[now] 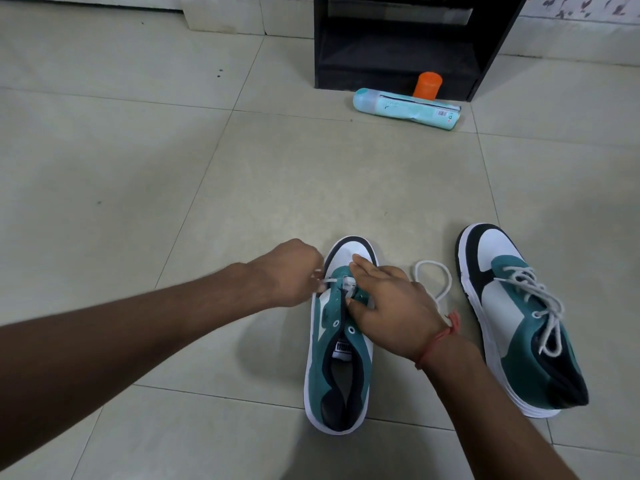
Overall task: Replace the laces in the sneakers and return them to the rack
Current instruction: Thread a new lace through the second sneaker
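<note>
Both hands work at the near sneaker (337, 344) on the floor (173, 150): left hand (294, 271) pinches the white lace (434, 277) at the lowest eyelets, right hand (388, 306) curls onto the teal upper, steadying it. Most eyelets are bare, and lace loops loosely rightward. Beside it lies the laced sneaker (519, 317); beyond, a tube (405, 109), an orange bottle (428, 85) and the black rack (408, 43).

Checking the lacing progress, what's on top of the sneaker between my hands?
Both hands: the left hand pinches the white lace, the right hand rests over the sneaker. The eyelets beneath are covered.
</note>
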